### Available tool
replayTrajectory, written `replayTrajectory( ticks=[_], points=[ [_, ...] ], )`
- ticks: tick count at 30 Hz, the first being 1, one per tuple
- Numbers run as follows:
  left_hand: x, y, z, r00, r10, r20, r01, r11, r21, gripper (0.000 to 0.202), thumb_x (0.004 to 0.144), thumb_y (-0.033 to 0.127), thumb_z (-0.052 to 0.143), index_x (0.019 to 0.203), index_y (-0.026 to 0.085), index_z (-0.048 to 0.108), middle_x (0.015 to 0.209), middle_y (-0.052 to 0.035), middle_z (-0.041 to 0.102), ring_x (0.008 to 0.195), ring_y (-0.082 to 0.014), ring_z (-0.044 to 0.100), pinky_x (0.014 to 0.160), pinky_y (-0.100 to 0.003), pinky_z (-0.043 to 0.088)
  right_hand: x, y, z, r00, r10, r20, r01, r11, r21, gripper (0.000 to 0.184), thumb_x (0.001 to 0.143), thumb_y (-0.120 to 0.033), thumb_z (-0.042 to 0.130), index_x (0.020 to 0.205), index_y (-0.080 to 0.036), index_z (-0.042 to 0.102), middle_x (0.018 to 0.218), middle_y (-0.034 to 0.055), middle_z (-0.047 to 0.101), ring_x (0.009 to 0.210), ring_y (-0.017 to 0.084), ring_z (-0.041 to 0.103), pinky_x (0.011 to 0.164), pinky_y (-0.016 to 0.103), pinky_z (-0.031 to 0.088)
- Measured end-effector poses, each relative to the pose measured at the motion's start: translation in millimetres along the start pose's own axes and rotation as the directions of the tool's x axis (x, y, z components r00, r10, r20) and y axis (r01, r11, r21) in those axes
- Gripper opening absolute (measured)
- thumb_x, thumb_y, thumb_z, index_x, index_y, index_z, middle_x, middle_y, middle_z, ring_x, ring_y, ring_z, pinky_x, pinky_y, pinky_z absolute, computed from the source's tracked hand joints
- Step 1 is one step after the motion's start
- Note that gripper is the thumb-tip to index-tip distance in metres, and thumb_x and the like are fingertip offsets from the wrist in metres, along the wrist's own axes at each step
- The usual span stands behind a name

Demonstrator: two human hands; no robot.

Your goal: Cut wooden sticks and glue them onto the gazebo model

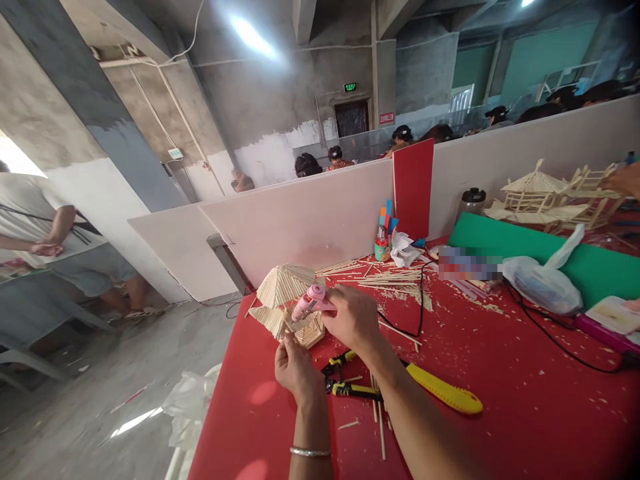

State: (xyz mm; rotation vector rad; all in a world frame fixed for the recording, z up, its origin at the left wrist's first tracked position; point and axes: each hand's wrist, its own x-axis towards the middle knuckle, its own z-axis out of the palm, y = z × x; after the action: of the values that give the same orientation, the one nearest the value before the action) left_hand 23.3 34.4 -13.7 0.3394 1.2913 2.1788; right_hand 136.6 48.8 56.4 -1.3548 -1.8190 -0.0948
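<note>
A small pavilion model [285, 287] made of pale wooden sticks stands near the left edge of the red table. My right hand [353, 319] is wrapped round a pink hot glue gun [316, 293], which tilts down towards the model between its roof and base. Pinched fingers of my left hand [299, 368] meet at the model's front lower edge; whatever lies between them is too small to make out. Just right of that hand, pliers [345, 389] with black and yellow handles lie on the table. A yellow utility knife [444, 389] lies beyond my right forearm, partly hidden by it.
Loose wooden sticks [385, 275] and scraps cover the back of the red table [505, 427]. A black cord [421, 300] runs across it. Farther right are a green board [530, 250], a plastic bag [543, 285] and another stick model [535, 193]. A pale partition [300, 230] borders the back.
</note>
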Motion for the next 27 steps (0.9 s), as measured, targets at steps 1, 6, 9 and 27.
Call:
replayTrajectory(
  ticks=[1, 6, 9, 27],
  points=[
    [0.1, -0.1, -0.3, 1.000, 0.010, 0.001, -0.010, 1.000, 0.000, 0.034, 0.069, 0.042, 0.074, 0.065, 0.019, 0.050, 0.046, 0.0115, 0.032, 0.041, -0.0045, 0.026, 0.042, -0.022, 0.017, 0.0, 0.1, 0.2, 1.000, -0.002, 0.001, 0.002, 1.000, -0.002, 0.023, 0.072, -0.014, 0.063, 0.090, -0.027, 0.070, 0.079, -0.0005, 0.068, 0.076, 0.017, 0.060, 0.059, 0.027, 0.033],
    [1.5, 0.1, -1.9, 1.000, 0.019, -0.015, -0.020, 1.000, -0.010, 0.033, 0.069, 0.041, 0.075, 0.073, 0.018, 0.051, 0.049, 0.0108, 0.039, 0.042, -0.0053, 0.031, 0.042, -0.021, 0.021, 0.1, -0.4, 0.5, 1.000, -0.015, -0.007, 0.015, 1.000, 0.004, 0.026, 0.073, -0.014, 0.062, 0.093, -0.028, 0.071, 0.079, -0.0012, 0.068, 0.076, 0.017, 0.060, 0.059, 0.027, 0.033],
    [2.4, -0.3, -3.1, 1.000, 0.015, -0.003, -0.015, 1.000, -0.024, 0.040, 0.075, 0.045, 0.071, 0.068, 0.022, 0.039, 0.048, 0.0115, 0.035, 0.040, -0.0060, 0.031, 0.041, -0.021, 0.020, -0.4, -1.8, 0.1, 1.000, -0.011, -0.005, 0.011, 1.000, 0.008, 0.028, 0.072, -0.014, 0.062, 0.094, -0.029, 0.071, 0.078, -0.0013, 0.067, 0.075, 0.017, 0.059, 0.059, 0.027, 0.033],
    [8.5, -6.5, -7.6, 0.996, -0.086, -0.006, 0.086, 0.996, -0.008, 0.038, 0.059, 0.036, 0.084, 0.079, 0.015, 0.059, 0.063, 0.0042, 0.057, 0.045, -0.0045, 0.039, 0.041, -0.020, 0.026, 1.1, 2.2, -0.9, 1.000, 0.017, -0.009, -0.017, 1.000, -0.016, 0.016, 0.079, -0.024, 0.067, 0.094, -0.027, 0.072, 0.080, 0.0008, 0.069, 0.074, 0.018, 0.062, 0.060, 0.027, 0.036]
  ],
)
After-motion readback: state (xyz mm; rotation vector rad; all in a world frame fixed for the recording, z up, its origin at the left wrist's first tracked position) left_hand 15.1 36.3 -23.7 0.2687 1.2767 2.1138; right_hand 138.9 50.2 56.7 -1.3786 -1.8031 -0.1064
